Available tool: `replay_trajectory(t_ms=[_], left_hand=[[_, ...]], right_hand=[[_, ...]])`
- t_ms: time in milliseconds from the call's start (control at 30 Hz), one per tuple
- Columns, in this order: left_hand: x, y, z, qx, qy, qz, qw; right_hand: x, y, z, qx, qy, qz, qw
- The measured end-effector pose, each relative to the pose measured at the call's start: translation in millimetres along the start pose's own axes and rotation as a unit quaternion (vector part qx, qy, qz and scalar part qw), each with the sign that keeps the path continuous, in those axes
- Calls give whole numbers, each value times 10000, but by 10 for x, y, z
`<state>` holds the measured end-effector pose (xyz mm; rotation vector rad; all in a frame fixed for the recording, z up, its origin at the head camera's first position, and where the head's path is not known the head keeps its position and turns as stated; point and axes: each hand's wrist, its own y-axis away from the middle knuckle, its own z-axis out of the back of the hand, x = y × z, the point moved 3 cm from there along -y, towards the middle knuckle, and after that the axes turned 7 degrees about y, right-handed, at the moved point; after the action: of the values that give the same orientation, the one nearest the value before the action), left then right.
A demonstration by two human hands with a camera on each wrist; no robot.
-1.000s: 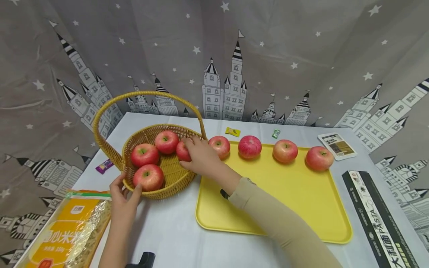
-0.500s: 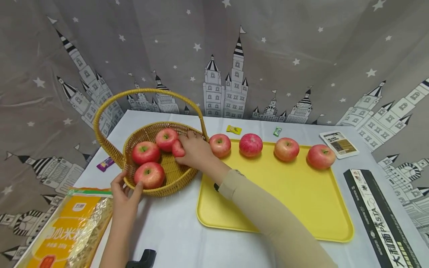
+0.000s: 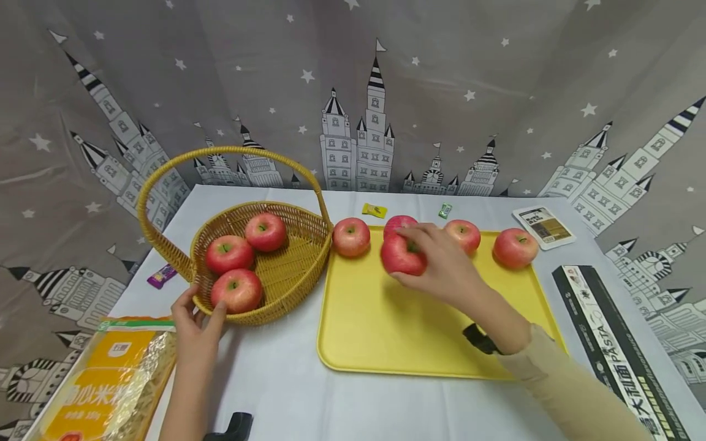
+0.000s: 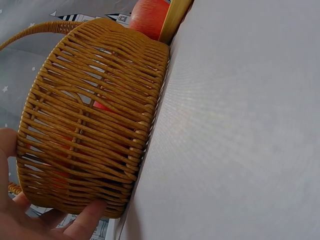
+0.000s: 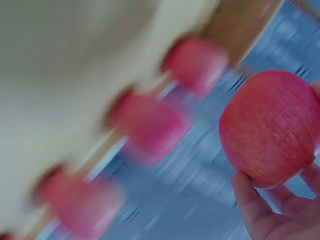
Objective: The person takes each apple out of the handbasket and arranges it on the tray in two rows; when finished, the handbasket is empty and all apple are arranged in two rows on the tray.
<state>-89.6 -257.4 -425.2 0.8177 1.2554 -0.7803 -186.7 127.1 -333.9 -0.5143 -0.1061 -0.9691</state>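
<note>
Red apple gripped by right hand above tray; left hand cups basket.

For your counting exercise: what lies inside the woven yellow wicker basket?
Three red apples lie inside the woven yellow wicker basket. The basket floor beneath them is hidden.

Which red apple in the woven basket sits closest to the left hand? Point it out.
The front red apple, right behind the rim of the yellow wicker basket that the left hand grips. The other two apples in the basket lie farther back.
</note>
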Motion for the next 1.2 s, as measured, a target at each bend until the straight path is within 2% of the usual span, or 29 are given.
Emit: replay_trajectory(t_ms=[133,267,367,500,800,933,1067,1200], left_hand=[[19,24,65,-178,151,69,9997],[31,43,112,-319,241,107,9991],[24,52,127,-363,241,107,9990],[11,50,128,-387,270,139,9988],[43,12,87,-257,460,-22,9986],[24,3,47,-141,406,-34,9991],[8,-1,12,-66,284,59,9996],[5,-7,-3,-49,176,112,9998]], right_hand=[[-585,402,217,77,351,-706,9969],[-1016,805,353,536,469,-1578,9849],[-1193,1046,387,1038,487,-2136,9702],[-1309,1201,374,1303,512,-2423,9600],[-1380,1250,382,1297,842,-2472,9565],[-1351,1246,404,1068,1004,-2416,9592],[-1205,1173,435,452,907,-2201,9702],[-965,970,375,-97,620,-1557,9858]])
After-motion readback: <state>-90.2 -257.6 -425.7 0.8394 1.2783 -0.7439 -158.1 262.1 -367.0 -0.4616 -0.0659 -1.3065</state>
